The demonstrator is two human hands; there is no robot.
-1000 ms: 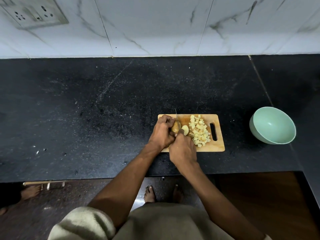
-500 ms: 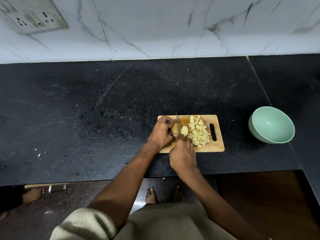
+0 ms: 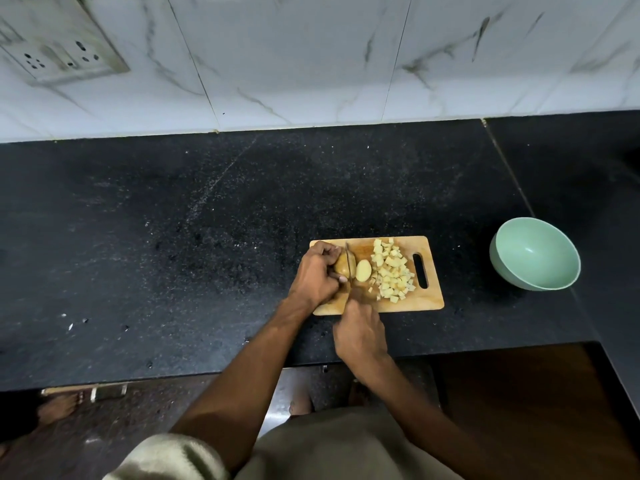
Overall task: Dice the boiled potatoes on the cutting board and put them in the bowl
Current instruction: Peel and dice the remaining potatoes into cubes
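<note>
On the white marble-patterned wall at far left, a switch-and-socket plate (image 3: 65,53); below it, the black speckled counter (image 3: 173,254). Wooden cutting board (image 3: 408,303) lying flat near the counter's front edge, its handle slot toward the right. Left hand (image 3: 317,277), forearm reaching in diagonally from lower left, knuckles up, fingers curled over the far side of an unpeeled potato half (image 3: 343,265) and thumb at its near side, pinning it to the board's left end. Knife blade (image 3: 349,263) standing edge-down across the board, just right of the held half, with a cut potato slice (image 3: 363,270) lying face-up immediately beyond it. Right hand (image 3: 360,334), wrist raised over the counter's front edge, fingers wrapped closed around the knife handle, which the hand mostly hides. Pile of diced potato (image 3: 393,271) on the board's right portion, beside the slot. Pale green bowl (image 3: 535,254) on the counter, well apart to the right of the board.
</note>
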